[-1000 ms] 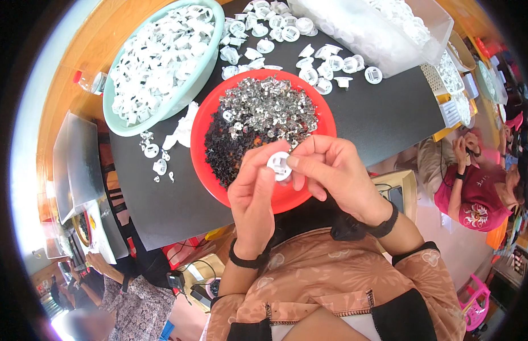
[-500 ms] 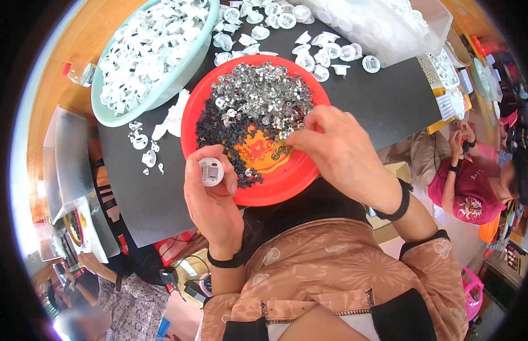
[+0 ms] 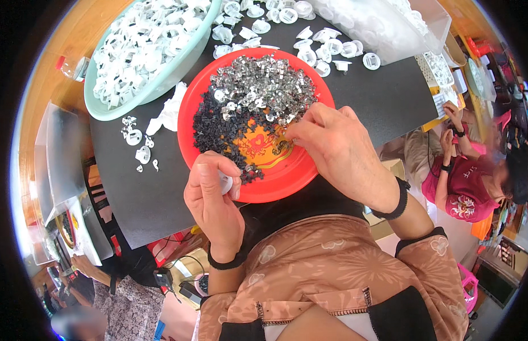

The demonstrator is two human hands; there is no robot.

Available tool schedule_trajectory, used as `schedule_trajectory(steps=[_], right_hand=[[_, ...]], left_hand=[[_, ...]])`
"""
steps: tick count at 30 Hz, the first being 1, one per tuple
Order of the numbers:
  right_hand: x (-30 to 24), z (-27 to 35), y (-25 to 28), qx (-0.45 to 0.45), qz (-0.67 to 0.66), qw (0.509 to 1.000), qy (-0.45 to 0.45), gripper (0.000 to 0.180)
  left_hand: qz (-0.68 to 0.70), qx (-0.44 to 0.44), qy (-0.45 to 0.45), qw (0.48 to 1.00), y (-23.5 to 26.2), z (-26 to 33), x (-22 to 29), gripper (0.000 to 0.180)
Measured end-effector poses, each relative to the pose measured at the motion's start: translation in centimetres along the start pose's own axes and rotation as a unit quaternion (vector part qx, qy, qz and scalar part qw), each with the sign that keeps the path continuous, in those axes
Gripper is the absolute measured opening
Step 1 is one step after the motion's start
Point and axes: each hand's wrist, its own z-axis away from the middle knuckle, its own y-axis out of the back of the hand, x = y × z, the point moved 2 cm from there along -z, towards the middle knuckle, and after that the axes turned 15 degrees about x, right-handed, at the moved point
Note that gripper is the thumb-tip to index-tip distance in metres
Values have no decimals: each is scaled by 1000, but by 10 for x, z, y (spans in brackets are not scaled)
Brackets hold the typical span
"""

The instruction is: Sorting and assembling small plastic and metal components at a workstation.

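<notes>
Since a second ago the two hands have parted: then they were pressed together over the red tray [image 3: 286, 176] around one white piece, and now the left hand [image 3: 212, 199] has dropped to the tray's lower left rim, curled shut around that small white round part [image 3: 225, 183], of which only an edge shows between thumb and fingers. The right hand [image 3: 338, 145] has moved up into the middle of the tray, its fingertips pinched down where the heap of shiny metal clips [image 3: 264, 85] meets the heap of small black bits [image 3: 215, 128]; whether it has hold of a piece yet cannot be told, since the fingers hide it. Judging by this, one joining has been finished or paused and another small piece is being fetched for the part in the left hand. There is one red tray near the middle of the frame, one pale green basin [image 3: 107, 105] at the upper left full of white parts beyond counting, and two heaps in the tray. Roughly two dozen loose white parts [image 3: 332, 48] lie along the top of the black table [image 3: 383, 96], and about five more white scraps [image 3: 136, 148] sit left of the tray. One other person [image 3: 468, 182] sits at the right edge.
</notes>
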Motion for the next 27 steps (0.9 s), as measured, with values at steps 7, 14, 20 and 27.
schedule_trajectory(steps=[7,14,20,27], right_hand=[[5,-2,-8,-15,16,997,78,14],[9,-3,-5,7,-17,1000,14,6],[4,2,-3,-18,-3,1000,18,14],[2,7,-18,-16,39,998,46,15]], left_hand=[[-54,-32,1,998,-2,3,6,24],[-40,-51,56,996,-5,3,3,18],[-34,-44,44,997,-4,3,1,18],[-42,-47,47,997,-7,4,1,18]])
